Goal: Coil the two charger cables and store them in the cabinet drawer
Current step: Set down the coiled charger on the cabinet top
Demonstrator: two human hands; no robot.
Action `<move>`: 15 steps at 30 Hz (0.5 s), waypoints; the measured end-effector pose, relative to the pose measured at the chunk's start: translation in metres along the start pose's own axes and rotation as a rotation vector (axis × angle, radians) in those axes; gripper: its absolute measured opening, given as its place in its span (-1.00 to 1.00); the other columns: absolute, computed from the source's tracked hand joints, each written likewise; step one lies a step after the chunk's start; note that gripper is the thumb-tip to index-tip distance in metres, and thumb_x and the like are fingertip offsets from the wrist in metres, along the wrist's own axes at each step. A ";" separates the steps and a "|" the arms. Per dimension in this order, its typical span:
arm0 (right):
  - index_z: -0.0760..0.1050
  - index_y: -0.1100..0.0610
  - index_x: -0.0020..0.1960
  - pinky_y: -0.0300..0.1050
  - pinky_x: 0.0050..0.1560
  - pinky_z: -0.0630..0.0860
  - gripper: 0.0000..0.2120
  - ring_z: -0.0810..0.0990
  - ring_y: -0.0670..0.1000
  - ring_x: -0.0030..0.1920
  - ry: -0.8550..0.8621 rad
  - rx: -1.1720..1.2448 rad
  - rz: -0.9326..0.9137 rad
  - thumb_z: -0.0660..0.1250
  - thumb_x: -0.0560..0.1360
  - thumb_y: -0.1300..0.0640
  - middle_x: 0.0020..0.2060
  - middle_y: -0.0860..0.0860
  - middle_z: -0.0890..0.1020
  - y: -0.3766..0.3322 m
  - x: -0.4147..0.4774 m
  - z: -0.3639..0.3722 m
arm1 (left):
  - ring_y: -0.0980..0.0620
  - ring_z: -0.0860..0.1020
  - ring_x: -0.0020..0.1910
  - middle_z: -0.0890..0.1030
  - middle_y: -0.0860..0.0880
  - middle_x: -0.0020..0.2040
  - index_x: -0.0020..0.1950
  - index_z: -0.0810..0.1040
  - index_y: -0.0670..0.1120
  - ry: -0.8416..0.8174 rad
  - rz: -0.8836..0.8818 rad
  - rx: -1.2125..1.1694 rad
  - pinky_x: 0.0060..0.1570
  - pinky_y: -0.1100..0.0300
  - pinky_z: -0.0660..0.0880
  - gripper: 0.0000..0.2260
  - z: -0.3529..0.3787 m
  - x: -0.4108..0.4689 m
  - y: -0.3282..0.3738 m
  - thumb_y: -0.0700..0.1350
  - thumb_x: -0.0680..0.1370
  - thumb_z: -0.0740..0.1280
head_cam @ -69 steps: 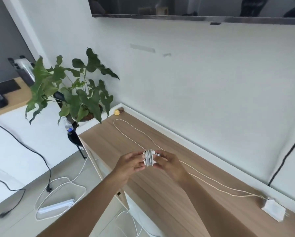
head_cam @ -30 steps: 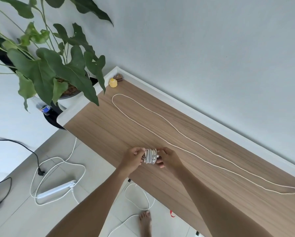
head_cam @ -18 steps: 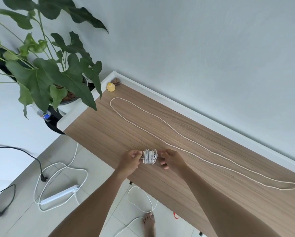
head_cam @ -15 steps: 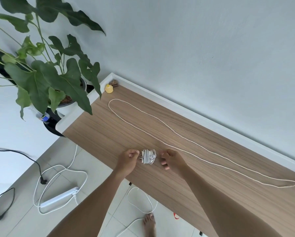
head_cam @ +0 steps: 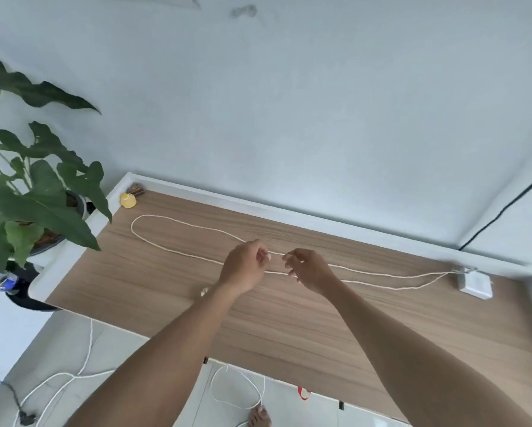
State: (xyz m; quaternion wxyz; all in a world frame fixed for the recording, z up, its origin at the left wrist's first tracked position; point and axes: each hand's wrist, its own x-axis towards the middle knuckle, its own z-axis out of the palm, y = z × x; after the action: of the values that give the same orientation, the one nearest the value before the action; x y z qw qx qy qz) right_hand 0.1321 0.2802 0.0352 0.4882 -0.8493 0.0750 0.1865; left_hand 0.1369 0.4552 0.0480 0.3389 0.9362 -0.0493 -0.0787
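A long white charger cable [head_cam: 178,223] lies in a narrow loop across the wooden cabinet top [head_cam: 289,318], running to a white adapter [head_cam: 474,283] at the right. My left hand [head_cam: 246,266] and right hand [head_cam: 309,271] hover over the loop's middle with fingers curled. Each pinches the far strand, and a short length shows between the fingertips. The coiled cable [head_cam: 203,291] sits on the top, almost wholly hidden behind my left forearm. No drawer is in view.
A leafy potted plant [head_cam: 27,204] stands off the left end. A small yellow object [head_cam: 128,200] sits in the back left corner. White cords [head_cam: 237,389] trail on the tiled floor below, near a bare foot [head_cam: 260,417]. A black cable [head_cam: 505,208] runs up the wall.
Both hands set the coiled cable down on the top, let go of it, then moved back to the long cable. The view swung right, bringing the adapter into sight.
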 end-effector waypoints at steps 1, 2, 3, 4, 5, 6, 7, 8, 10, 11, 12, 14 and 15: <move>0.60 0.10 -0.03 -0.17 -0.28 0.49 -0.82 0.66 0.02 -0.24 0.037 -0.005 -0.001 0.22 0.57 0.11 -0.22 -0.01 0.65 0.005 -0.006 -0.016 | 0.02 0.57 -0.19 0.59 0.08 -0.21 -0.10 0.58 -0.02 -0.022 0.040 0.011 -0.16 0.16 0.49 -0.95 0.006 0.005 0.019 -0.09 0.53 0.32; 0.60 0.12 -0.03 -0.20 -0.30 0.48 -0.82 0.65 0.01 -0.26 0.071 -0.006 -0.002 0.22 0.57 0.12 -0.23 -0.01 0.64 0.010 -0.012 -0.030 | 0.01 0.57 -0.20 0.58 0.08 -0.23 -0.09 0.58 -0.03 -0.038 0.069 0.016 -0.19 0.18 0.46 -0.95 0.013 0.010 0.034 -0.09 0.52 0.33; 0.60 0.13 -0.04 -0.20 -0.31 0.47 -0.82 0.64 0.00 -0.28 0.110 -0.009 0.008 0.23 0.56 0.13 -0.25 -0.02 0.64 0.017 -0.018 -0.048 | 0.01 0.56 -0.22 0.57 0.08 -0.25 -0.08 0.58 -0.04 -0.056 0.105 0.020 -0.20 0.20 0.45 -0.95 0.021 0.014 0.054 -0.10 0.52 0.33; 0.60 0.13 -0.05 -0.20 -0.29 0.48 -0.83 0.63 -0.01 -0.30 0.147 -0.011 0.013 0.24 0.56 0.13 -0.27 -0.02 0.63 0.025 -0.025 -0.065 | 0.02 0.55 -0.24 0.56 0.08 -0.26 -0.08 0.58 -0.05 -0.077 0.138 0.025 -0.22 0.21 0.44 -0.94 0.031 0.018 0.072 -0.10 0.52 0.32; 0.59 0.11 -0.08 -0.19 -0.26 0.49 -0.83 0.63 -0.02 -0.31 0.184 -0.009 0.029 0.24 0.56 0.13 -0.28 -0.03 0.63 0.035 -0.033 -0.084 | 0.01 0.56 -0.24 0.57 0.08 -0.26 -0.08 0.57 -0.05 -0.103 0.176 0.034 -0.22 0.20 0.44 -0.94 0.043 0.021 0.092 -0.10 0.52 0.32; 0.58 0.08 -0.12 -0.18 -0.24 0.49 -0.84 0.62 -0.03 -0.33 0.224 -0.005 0.045 0.24 0.55 0.13 -0.31 -0.04 0.63 0.045 -0.041 -0.102 | -0.01 0.57 -0.24 0.57 0.07 -0.26 -0.08 0.57 -0.06 -0.132 0.210 0.045 -0.23 0.19 0.45 -0.93 0.055 0.024 0.111 -0.10 0.52 0.31; 0.57 0.06 -0.16 -0.16 -0.23 0.49 -0.84 0.61 -0.03 -0.34 0.262 0.000 0.067 0.24 0.55 0.14 -0.32 -0.05 0.62 0.055 -0.047 -0.118 | -0.02 0.57 -0.23 0.58 0.06 -0.26 -0.08 0.56 -0.07 -0.159 0.239 0.055 -0.22 0.18 0.46 -0.93 0.067 0.025 0.128 -0.10 0.52 0.31; 0.56 0.05 -0.18 -0.15 -0.23 0.49 -0.83 0.60 -0.03 -0.35 0.310 0.009 0.090 0.24 0.54 0.15 -0.34 -0.04 0.62 0.067 -0.055 -0.135 | -0.03 0.57 -0.24 0.59 0.05 -0.26 -0.08 0.56 -0.07 -0.189 0.273 0.065 -0.22 0.17 0.47 -0.93 0.081 0.026 0.148 -0.10 0.52 0.30; 0.55 0.08 -0.20 -0.14 -0.25 0.49 -0.82 0.57 -0.03 -0.39 0.386 0.022 0.125 0.24 0.54 0.17 -0.36 -0.01 0.61 0.094 -0.071 -0.167 | -0.02 0.53 -0.27 0.59 0.05 -0.26 -0.07 0.55 -0.07 -0.245 0.327 0.083 -0.21 0.15 0.48 -0.92 0.110 0.027 0.183 -0.10 0.52 0.29; 0.55 0.10 -0.20 -0.15 -0.28 0.48 -0.82 0.55 -0.03 -0.41 0.413 0.022 0.144 0.23 0.54 0.18 -0.37 -0.01 0.61 0.108 -0.078 -0.182 | -0.01 0.51 -0.28 0.58 0.05 -0.26 -0.06 0.55 -0.07 -0.271 0.346 0.088 -0.22 0.16 0.47 -0.92 0.124 0.027 0.200 -0.10 0.51 0.28; 0.55 0.12 -0.19 -0.16 -0.31 0.47 -0.82 0.54 -0.04 -0.43 0.433 0.028 0.164 0.23 0.55 0.18 -0.38 -0.01 0.60 0.120 -0.084 -0.195 | 0.00 0.50 -0.28 0.57 0.06 -0.26 -0.06 0.55 -0.07 -0.293 0.362 0.087 -0.23 0.17 0.45 -0.91 0.135 0.027 0.213 -0.11 0.51 0.28; 0.55 0.18 -0.16 -0.17 -0.35 0.44 -0.82 0.51 -0.04 -0.45 0.479 0.062 0.227 0.22 0.55 0.18 -0.39 -0.01 0.58 0.150 -0.096 -0.222 | -0.02 0.52 -0.26 0.56 0.06 -0.26 -0.05 0.55 -0.06 -0.349 0.378 0.079 -0.24 0.19 0.42 -0.92 0.164 0.026 0.241 -0.12 0.51 0.28; 0.55 0.20 -0.16 -0.17 -0.37 0.44 -0.82 0.50 -0.04 -0.46 0.503 0.086 0.260 0.22 0.55 0.19 -0.40 -0.01 0.57 0.164 -0.100 -0.235 | -0.03 0.55 -0.24 0.57 0.06 -0.25 -0.05 0.55 -0.05 -0.376 0.384 0.085 -0.23 0.19 0.42 -0.92 0.176 0.026 0.253 -0.13 0.50 0.28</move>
State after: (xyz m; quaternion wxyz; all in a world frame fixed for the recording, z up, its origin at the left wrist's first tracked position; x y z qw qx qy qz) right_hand 0.0463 -0.0105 0.0492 0.4618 -0.8307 0.3098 0.0277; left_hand 0.1204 0.1469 0.0741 0.2929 0.8921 -0.2912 -0.1834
